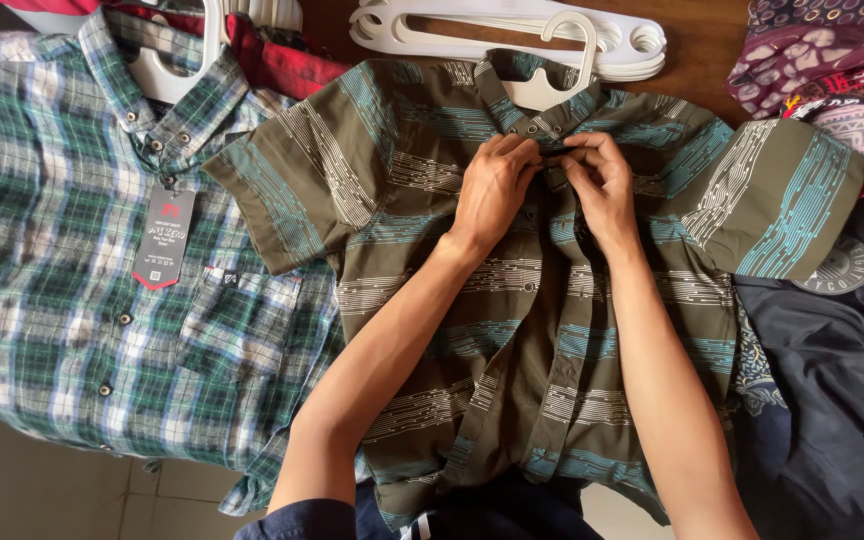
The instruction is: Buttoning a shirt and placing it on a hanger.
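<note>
Olive striped shirt (552, 300) lies flat on a white hanger (552, 85) beside a green plaid shirt (82, 250), left hand (492, 190) and right hand (602, 185) palms down, fingertips pinched shut on its placket just below the collar—best keep both edges aligned, cloth taut.

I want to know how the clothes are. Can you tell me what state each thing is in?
Olive short-sleeved shirt with teal stripes: flat, on a white hanger, lower front open.
Green plaid shirt: buttoned, on a hanger, tagged.
Spare white plastic hangers: stacked, unused.
Left hand, right hand: pinching the olive shirt's placket near the collar.
</note>
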